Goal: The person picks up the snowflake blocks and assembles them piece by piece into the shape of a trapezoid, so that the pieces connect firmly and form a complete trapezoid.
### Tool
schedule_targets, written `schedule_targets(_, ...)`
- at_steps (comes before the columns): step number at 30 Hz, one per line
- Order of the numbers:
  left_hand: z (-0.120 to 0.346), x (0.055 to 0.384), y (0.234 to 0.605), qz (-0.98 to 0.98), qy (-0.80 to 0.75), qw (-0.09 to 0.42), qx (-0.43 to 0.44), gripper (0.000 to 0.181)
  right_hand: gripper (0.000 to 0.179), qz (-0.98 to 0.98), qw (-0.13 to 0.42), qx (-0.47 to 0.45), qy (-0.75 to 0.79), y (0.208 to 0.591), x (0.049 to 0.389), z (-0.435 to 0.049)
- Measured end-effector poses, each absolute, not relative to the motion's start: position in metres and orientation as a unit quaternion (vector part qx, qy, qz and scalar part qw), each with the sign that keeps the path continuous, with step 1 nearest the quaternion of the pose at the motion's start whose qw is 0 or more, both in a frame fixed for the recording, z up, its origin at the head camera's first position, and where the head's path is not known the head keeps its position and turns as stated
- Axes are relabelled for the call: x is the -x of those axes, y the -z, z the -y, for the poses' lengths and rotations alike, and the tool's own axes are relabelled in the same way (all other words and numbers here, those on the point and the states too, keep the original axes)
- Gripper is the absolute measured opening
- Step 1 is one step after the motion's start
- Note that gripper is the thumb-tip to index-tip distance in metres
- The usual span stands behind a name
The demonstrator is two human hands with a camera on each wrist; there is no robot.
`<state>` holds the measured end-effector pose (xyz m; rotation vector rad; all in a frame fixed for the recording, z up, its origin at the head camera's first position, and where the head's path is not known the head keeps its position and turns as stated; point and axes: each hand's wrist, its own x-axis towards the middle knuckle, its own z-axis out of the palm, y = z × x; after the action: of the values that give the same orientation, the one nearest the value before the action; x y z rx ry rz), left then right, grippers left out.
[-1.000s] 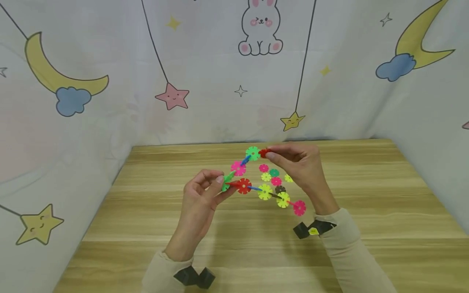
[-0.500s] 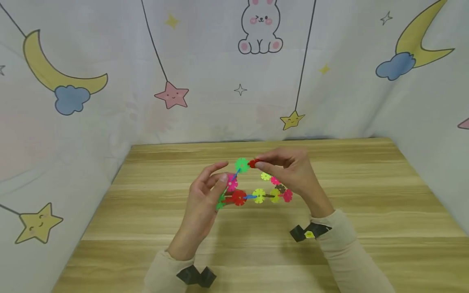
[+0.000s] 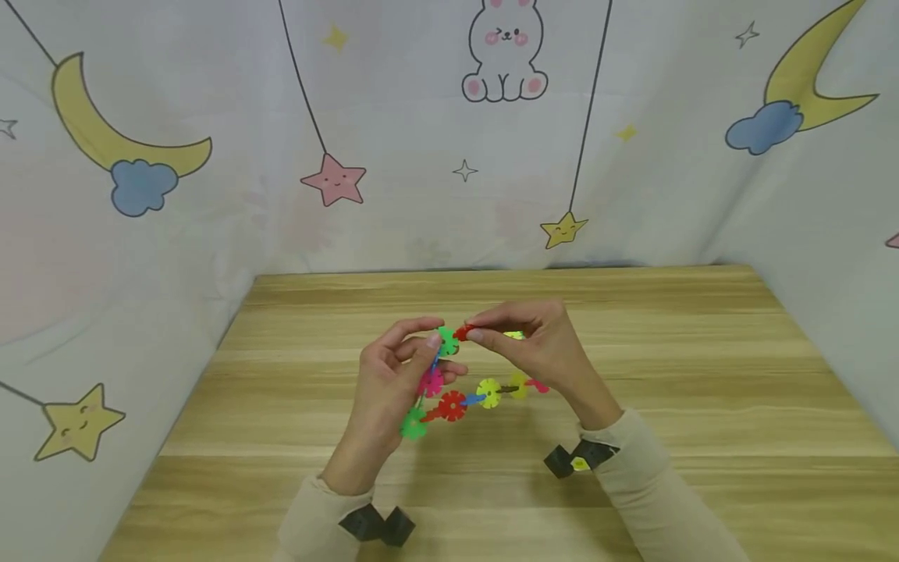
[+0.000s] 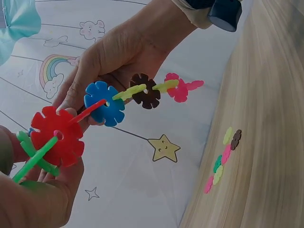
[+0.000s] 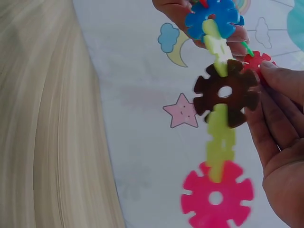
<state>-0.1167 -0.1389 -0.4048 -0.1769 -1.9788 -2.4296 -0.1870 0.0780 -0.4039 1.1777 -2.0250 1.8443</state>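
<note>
Head view: chain held up off the worktop, between its left and right edges. Left hand pinches the top green disc; right hand pinches the red disc just right of it — seemingly joined. Chain drops past the left hand, bends at the lower green disc, then runs rightward — pink end nearer the right hand, below it.
</note>
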Motion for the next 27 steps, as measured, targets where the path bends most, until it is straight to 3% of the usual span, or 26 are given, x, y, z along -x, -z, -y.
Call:
schedule_targets(6, 0.1404, 0.1168, 0.4047, 0.629, 0.775, 0.003, 0.064, 0.034, 0.015, 0.674, 0.078, -0.392, -0.621, 0.4036, 0.1829, -0.0784)
schedule_targets(20, 0.1403, 0.1157, 0.405, 0.603, 0.796, 0.016, 0.049, 0.022, 0.019, 0.644, 0.116, -0.435, -0.618, 0.407, 0.1833, -0.0708)
schedule_targets(27, 0.1389, 0.1166, 0.4064, 0.61, 0.791, 0.008, 0.047, 0.02, 0.019, 0.628, 0.106, -0.441, -0.632, 0.41, 0.183, -0.0716)
